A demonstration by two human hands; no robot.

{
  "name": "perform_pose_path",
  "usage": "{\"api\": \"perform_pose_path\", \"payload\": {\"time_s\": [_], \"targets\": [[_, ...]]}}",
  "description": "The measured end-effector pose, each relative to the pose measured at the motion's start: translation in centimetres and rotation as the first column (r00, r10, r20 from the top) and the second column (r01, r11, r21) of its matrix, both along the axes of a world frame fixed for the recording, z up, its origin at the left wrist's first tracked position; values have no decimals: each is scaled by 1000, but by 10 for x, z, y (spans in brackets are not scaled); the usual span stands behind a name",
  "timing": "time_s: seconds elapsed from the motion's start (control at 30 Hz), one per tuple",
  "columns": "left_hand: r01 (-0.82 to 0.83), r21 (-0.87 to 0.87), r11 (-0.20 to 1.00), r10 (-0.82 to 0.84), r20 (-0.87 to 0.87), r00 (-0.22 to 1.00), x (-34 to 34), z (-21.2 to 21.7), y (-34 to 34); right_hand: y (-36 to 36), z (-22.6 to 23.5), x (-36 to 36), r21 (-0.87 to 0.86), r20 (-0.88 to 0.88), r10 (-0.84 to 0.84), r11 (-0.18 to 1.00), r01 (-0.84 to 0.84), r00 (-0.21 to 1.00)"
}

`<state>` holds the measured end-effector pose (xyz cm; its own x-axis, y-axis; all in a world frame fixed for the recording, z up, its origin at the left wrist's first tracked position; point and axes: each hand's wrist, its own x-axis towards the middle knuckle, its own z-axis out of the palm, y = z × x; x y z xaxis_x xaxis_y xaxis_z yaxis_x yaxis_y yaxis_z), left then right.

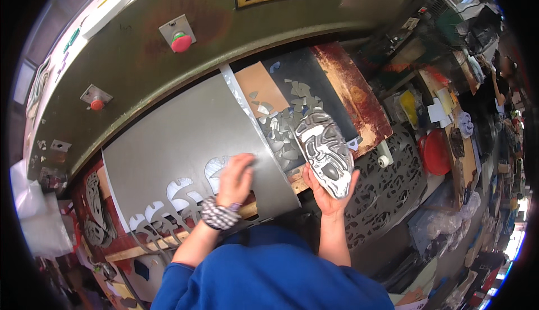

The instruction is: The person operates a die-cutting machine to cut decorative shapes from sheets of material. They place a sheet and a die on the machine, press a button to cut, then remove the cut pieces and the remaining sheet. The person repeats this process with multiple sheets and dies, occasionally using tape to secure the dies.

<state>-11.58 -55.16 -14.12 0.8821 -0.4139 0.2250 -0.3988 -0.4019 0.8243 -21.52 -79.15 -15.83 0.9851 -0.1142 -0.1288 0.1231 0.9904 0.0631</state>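
We see the left hand [236, 176] pressed flat, fingers spread, on a grey material sheet [185, 141] lying under the olive-green cutting press [140, 57]. Its near edge shows rows of cut-out holes [168, 203]. The right hand [328, 189] grips a metal cutting die [325, 152] shaped like a shoe part, held over the tabletop just beside the sheet's right edge. Behind it lie grey cut pieces [281, 136] on a dark board [314, 80]. A perforated scrap sheet [387, 181] hangs to the right.

Matt grey sheet [185, 136] looks like smooth synthetic leather; the cutting die [325, 153] at centre right is shiny bare metal; the board [359, 99] beyond is worn, rough wood
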Motion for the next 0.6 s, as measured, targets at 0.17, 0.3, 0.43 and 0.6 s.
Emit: {"api": "perform_pose_path", "payload": {"time_s": [0.17,0.3,0.43,0.6], "targets": [[-396,96,913,382,136,914,-9,5,111,-1,-10,7,131,-187,53,991,-29,981],[-623,219,751,561,284,777,-39,-7,207,-4,6,15,-76,-238,53,994,-73,970],[-763,610,213,670,478,568,-90,-24,285,14,18,20,-257,-264,4,964,-74,965],[-739,637,218,739,387,551,-127,-41,324,57,26,11,-609,-129,-30,792,-55,991]]}}
